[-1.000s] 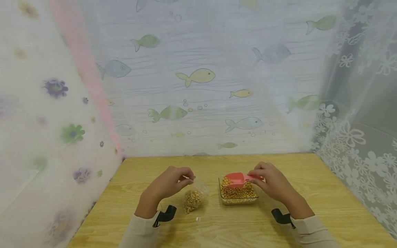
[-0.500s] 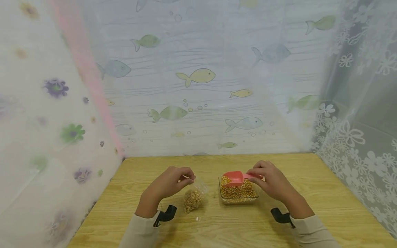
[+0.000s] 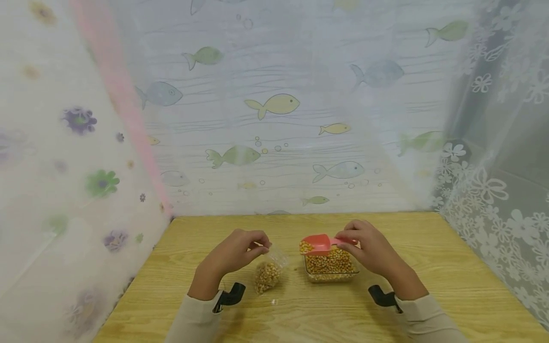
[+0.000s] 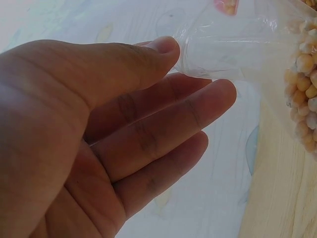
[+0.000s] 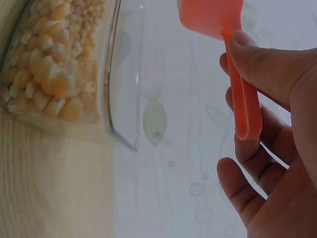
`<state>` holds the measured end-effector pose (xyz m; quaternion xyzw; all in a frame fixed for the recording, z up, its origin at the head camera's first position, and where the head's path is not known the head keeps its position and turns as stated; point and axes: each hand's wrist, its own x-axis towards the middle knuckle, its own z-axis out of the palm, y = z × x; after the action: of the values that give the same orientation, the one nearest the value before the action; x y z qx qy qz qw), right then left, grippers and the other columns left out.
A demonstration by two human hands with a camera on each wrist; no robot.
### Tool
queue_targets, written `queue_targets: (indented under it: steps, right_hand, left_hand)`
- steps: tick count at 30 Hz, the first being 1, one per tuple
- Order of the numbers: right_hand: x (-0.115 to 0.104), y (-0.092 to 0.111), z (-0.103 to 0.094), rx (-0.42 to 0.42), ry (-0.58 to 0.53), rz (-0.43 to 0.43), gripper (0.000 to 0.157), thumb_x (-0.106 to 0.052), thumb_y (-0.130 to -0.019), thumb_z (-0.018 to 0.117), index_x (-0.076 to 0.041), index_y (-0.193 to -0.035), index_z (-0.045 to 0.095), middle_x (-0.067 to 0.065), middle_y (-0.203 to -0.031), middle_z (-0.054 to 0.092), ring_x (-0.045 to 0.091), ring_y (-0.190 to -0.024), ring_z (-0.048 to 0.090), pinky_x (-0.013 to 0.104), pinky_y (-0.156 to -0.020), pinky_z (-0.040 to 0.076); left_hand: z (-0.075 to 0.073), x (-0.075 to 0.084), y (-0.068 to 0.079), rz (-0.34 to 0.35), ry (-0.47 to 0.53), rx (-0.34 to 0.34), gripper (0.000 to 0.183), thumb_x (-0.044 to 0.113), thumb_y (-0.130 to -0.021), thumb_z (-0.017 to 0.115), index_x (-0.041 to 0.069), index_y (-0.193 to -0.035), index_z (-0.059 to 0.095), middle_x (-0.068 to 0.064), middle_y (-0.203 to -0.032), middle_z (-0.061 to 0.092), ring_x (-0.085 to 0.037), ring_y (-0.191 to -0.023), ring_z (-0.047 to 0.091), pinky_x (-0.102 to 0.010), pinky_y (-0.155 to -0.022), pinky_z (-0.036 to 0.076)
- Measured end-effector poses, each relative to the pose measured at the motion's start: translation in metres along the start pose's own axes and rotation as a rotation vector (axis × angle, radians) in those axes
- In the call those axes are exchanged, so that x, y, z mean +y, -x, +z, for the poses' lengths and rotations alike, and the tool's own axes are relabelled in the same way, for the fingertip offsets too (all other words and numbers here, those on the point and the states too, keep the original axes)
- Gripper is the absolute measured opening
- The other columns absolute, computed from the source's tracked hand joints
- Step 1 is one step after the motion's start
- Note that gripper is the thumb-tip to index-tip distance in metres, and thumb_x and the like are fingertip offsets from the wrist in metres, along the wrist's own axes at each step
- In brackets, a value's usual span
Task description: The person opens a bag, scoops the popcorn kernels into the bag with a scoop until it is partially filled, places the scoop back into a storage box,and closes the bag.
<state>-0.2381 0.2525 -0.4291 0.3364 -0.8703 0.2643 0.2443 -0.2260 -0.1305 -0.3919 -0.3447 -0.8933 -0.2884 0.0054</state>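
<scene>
My left hand [image 3: 240,250] pinches the top edge of a clear plastic bag [image 3: 279,257] between thumb and forefinger. Corn kernels [image 3: 267,276] fill the bag's lower part, which sits on the table; the left wrist view shows the hand's other fingers free of the plastic. By its handle [image 5: 242,99], a small red scoop [image 3: 319,243] is held in my right hand [image 3: 368,242]. Kernels lie at the scoop's front end. It hangs over the left rim of a clear rectangular container [image 3: 330,277] with many corn kernels inside, at the bag's right.
The wooden table [image 3: 214,324] carries the bag and container. At its back rises a curtain [image 3: 274,143] printed with fish. Flowered sheets stand at left [image 3: 77,190] and right. Each wrist wears a black camera mount [image 3: 231,294].
The right hand has lifted the scoop slightly and moved it left, from above the kernels toward the bag. The left hand and the bag stay almost where they were.
</scene>
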Motion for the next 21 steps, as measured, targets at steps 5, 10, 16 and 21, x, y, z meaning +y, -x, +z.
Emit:
queue_targets:
  steps: [5,10,16,21]
  right_hand:
    - [-0.004,-0.006,0.003,-0.013,-0.002,-0.002,0.012,-0.020,-0.092,0.081,-0.020,-0.104,0.081,-0.010,-0.096,0.062,0.009,-0.085,0.050,0.026,-0.068,0.044]
    - [-0.011,-0.013,0.005,-0.037,0.006,-0.009,0.012,-0.022,-0.091,0.081,-0.020,-0.103,0.081,-0.010,-0.096,0.062,0.009,-0.088,0.051,0.028,-0.070,0.045]
    - [-0.019,-0.022,0.009,-0.056,-0.015,-0.037,0.012,-0.022,-0.091,0.081,-0.019,-0.103,0.081,-0.009,-0.096,0.062,0.010,-0.085,0.051,0.028,-0.071,0.045]
    - [-0.024,-0.028,0.013,-0.059,-0.002,-0.081,0.012,-0.022,-0.091,0.082,-0.019,-0.103,0.081,-0.009,-0.095,0.061,0.008,-0.084,0.049,0.027,-0.070,0.044]
  left_hand:
    - [0.000,0.000,0.000,0.000,-0.005,0.004,0.009,0.019,-0.104,0.066,0.016,-0.110,0.071,0.005,-0.110,0.073,-0.012,-0.101,0.076,-0.025,-0.087,0.060]
    - [0.000,0.000,0.001,-0.007,-0.010,0.003,0.009,0.019,-0.104,0.066,0.017,-0.110,0.071,0.006,-0.110,0.073,-0.012,-0.101,0.075,-0.025,-0.087,0.060]
    - [0.000,0.002,0.000,-0.015,-0.012,0.001,0.007,0.019,-0.104,0.066,0.020,-0.109,0.071,0.005,-0.110,0.073,-0.012,-0.101,0.075,-0.024,-0.088,0.060]
    - [-0.001,0.002,0.000,-0.022,0.000,-0.001,0.008,0.018,-0.104,0.066,0.024,-0.107,0.070,0.003,-0.111,0.074,-0.012,-0.102,0.075,-0.024,-0.088,0.059]
